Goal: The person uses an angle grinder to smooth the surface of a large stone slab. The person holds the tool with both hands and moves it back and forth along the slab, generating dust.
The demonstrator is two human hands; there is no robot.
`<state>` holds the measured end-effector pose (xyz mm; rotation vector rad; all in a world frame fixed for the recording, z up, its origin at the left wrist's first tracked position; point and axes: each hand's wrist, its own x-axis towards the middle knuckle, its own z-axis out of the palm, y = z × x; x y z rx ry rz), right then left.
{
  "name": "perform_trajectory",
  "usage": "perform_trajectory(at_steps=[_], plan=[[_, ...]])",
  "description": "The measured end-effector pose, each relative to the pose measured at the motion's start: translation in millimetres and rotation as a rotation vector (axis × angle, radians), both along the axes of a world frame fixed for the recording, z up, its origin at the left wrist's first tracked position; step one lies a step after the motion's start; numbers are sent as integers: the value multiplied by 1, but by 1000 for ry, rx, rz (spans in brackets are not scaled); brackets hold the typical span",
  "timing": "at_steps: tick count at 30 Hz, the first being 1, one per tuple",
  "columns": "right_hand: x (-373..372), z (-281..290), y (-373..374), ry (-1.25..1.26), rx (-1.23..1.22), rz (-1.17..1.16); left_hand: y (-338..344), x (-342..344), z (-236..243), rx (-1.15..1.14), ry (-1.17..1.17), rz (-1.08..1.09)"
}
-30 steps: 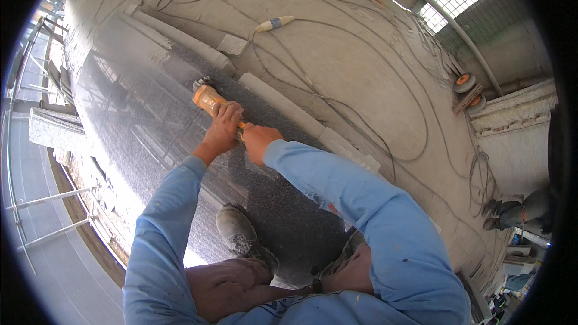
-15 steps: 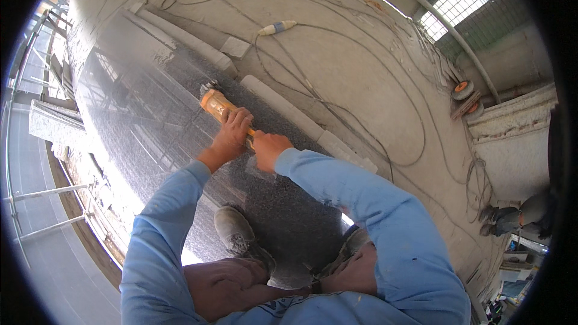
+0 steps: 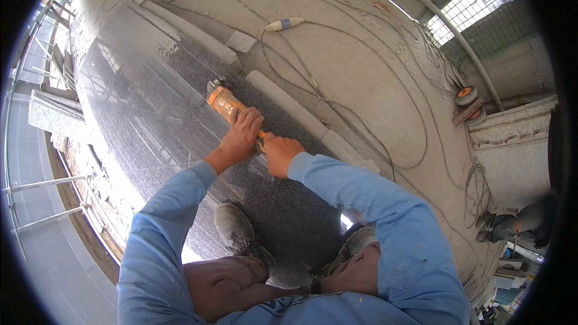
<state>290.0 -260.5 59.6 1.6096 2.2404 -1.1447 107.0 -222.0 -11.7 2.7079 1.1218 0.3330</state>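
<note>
An orange angle grinder (image 3: 225,102) lies along the line of my two hands, its metal head at the far left end against the dark speckled stone slab (image 3: 162,108). My left hand (image 3: 242,134) is closed around the middle of its body. Behind it, my right hand (image 3: 282,153) wraps round the rear handle. The grinder's disc is mostly hidden by its guard and head. Pale dust and thin light streaks mark the slab's polished face. My shoes (image 3: 233,227) rest on the slab's near part.
Pale stone strips (image 3: 283,103) run along the slab's right side. A cable connector (image 3: 284,24) and long looping cables lie on the dusty floor. Small orange-hubbed wheels (image 3: 466,95) stand at the right, and another person's legs (image 3: 512,224) show at the right rim.
Both hands and the grinder have shifted slightly right and nearer to me in the picture. My grip looks the same.
</note>
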Motion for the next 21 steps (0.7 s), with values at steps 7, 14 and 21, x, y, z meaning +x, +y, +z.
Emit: perform_trajectory(at_steps=[7,14,21], plan=[[-13,-20,14,25,14,-23,16,-10,-4,-74,129,32],[-24,-27,26,36,33,-26,30,-20,-3,-90,134,39],[-24,-21,32,38,17,-25,36,-23,-4,-76,120,17]])
